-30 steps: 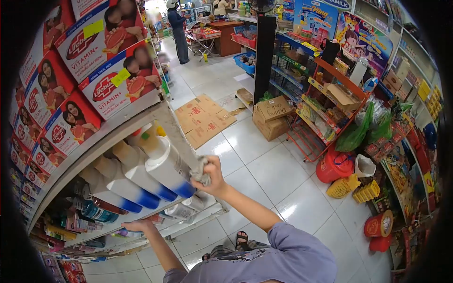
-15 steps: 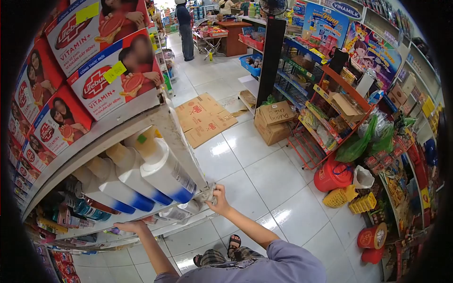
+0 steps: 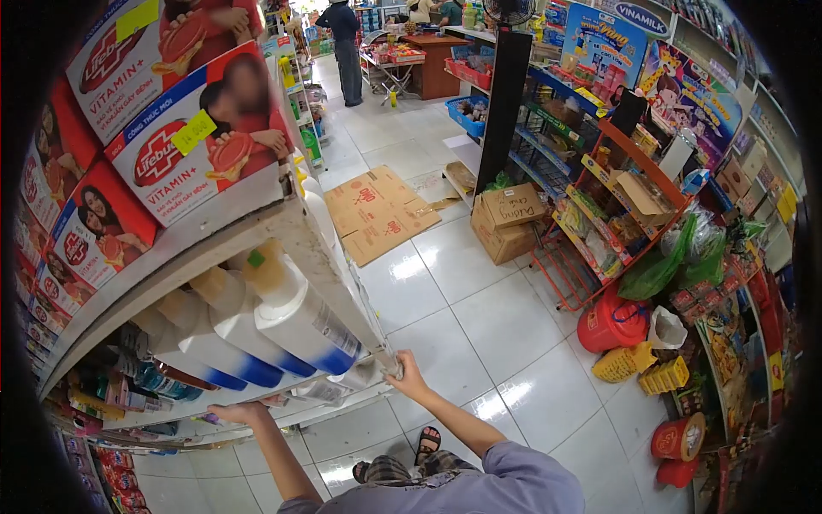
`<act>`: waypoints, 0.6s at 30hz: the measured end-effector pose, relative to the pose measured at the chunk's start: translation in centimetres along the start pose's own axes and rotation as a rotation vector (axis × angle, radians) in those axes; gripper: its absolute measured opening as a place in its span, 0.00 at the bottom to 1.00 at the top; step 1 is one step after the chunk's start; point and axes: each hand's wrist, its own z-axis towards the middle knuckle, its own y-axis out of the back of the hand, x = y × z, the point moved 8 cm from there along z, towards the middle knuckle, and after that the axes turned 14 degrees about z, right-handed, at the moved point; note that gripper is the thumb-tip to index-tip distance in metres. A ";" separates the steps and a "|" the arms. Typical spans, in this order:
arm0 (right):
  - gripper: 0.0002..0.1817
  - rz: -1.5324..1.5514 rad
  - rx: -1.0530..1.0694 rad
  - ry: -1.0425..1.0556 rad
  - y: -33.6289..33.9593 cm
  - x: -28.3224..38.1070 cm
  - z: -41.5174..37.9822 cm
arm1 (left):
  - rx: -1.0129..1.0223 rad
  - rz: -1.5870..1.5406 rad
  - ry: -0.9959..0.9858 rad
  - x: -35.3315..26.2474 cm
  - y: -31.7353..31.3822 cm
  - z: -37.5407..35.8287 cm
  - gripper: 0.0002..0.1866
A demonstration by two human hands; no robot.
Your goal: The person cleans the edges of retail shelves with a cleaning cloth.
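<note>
My left hand (image 3: 242, 414) lies along the front edge of a white shelf (image 3: 193, 421), fingers stretched out to the left. At the shelf's right corner, my right hand (image 3: 408, 377) is closed, with its fingers curled against the end post. A crumpled greyish cloth (image 3: 390, 364) shows a little beneath those fingers, mostly hidden. Behind the hands stand several white pump bottles (image 3: 304, 321) with blue bases. A teal bottle (image 3: 171, 385) and smaller packs sit to their left. Red and white Lifebuoy soap boxes (image 3: 201, 141) fill the shelf above.
Flattened cardboard (image 3: 381, 214) lies on the tiled floor ahead. Stacked cartons (image 3: 505, 223), a red wire rack (image 3: 591, 231) and a red bucket (image 3: 612, 324) line the right side. A person (image 3: 344, 51) stands in the far aisle near a brown desk (image 3: 432, 64).
My right hand has shifted slightly down at the shelf corner, and less of the cloth shows. My left hand stays on the edge. The view has turned a little left.
</note>
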 end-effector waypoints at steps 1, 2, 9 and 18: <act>0.25 0.033 -0.005 0.054 0.2 2.5 1.0 | 0.003 0.000 -0.003 0.1 0.1 0.0 0.32; 0.25 0.028 0.001 0.051 0.2 4.3 1.9 | 0.008 -0.001 -0.004 0.1 0.2 0.0 0.32; 0.29 0.165 -0.099 0.345 0.8 14.6 4.9 | 0.014 -0.018 0.005 -0.5 0.3 -0.7 0.32; 0.31 0.134 -0.121 0.273 0.0 4.2 1.9 | 0.084 0.007 0.052 -0.7 -0.5 -1.8 0.31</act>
